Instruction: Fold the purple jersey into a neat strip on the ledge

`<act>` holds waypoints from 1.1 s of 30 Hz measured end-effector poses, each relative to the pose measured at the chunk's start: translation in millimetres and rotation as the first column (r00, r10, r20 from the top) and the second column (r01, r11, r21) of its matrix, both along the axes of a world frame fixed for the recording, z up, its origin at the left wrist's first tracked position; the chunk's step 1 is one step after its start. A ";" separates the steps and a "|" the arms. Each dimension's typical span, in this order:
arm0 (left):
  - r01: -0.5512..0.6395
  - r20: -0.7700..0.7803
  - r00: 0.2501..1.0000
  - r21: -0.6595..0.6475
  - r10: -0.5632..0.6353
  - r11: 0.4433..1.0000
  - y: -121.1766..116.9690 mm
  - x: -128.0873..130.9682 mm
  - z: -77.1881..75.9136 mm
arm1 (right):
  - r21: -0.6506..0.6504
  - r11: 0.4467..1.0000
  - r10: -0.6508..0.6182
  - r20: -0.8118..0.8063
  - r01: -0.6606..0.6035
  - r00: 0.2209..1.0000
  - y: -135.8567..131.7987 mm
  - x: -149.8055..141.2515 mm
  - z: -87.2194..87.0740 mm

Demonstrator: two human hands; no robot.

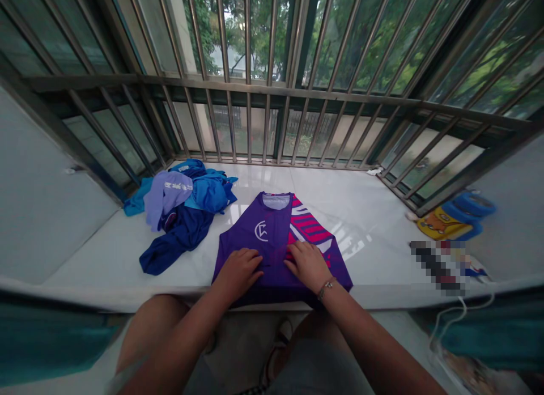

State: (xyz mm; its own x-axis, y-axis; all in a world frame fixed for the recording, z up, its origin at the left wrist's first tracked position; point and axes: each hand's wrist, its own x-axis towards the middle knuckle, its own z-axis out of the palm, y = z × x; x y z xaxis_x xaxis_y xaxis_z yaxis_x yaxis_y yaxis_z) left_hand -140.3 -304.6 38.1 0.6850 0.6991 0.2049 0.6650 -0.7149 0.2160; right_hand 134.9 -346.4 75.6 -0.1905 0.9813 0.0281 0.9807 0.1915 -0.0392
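Note:
A purple sleeveless jersey [272,228] lies spread front up on the white sill, its neck opening toward the window. Pink and white stripes run down its right side, and a white logo marks the chest. My left hand [241,270] rests on the left half of the jersey, fingers stretched over the fabric. Flat on the right half, at the lower edge of the stripes, lies my right hand [310,263], with a bracelet on its wrist. The jersey's bottom part hangs over the sill's front edge.
Left of the jersey is a heap of blue and lavender clothes [187,199]. A blue and yellow container [454,216] stands at the right wall, near a blurred-out item [440,267] and a white cable [457,311]. Metal bars [267,128] line the window behind the white sill [385,213].

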 end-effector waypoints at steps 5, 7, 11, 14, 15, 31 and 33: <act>-0.061 -0.113 0.992 -0.045 0.055 0.997 4.6 31.6 12.6 | -0.019 0.999 -0.030 -0.009 0.029 1.000 -5.8 -12.0 -9.5; -0.096 -0.067 0.994 -0.077 0.091 0.992 7.0 38.7 14.3 | -0.005 0.999 -0.037 -0.049 0.037 0.998 -6.5 -13.5 -9.8; -0.120 0.118 0.983 -0.175 0.142 0.977 8.4 46.6 11.1 | -0.009 1.000 -0.029 -0.131 0.028 0.991 -2.8 -24.5 -6.7; -0.081 0.264 0.956 -0.180 0.128 0.980 13.3 37.2 6.2 | -0.055 0.998 -0.025 -0.122 0.019 0.992 6.3 -34.0 -5.2; -0.091 0.293 0.946 -0.162 0.136 0.983 17.4 29.5 4.7 | -0.071 0.997 -0.028 -0.107 0.020 0.994 9.9 -36.2 -5.2; -0.259 0.314 0.894 -0.221 0.320 0.940 107.7 -105.3 -25.8 | -0.053 0.998 -0.039 -0.099 0.034 0.994 25.2 -30.0 -14.6; -0.274 0.305 0.894 -0.210 0.329 0.939 107.6 -103.3 -27.4 | -0.053 0.998 -0.041 -0.099 0.036 0.994 24.6 -28.5 -16.2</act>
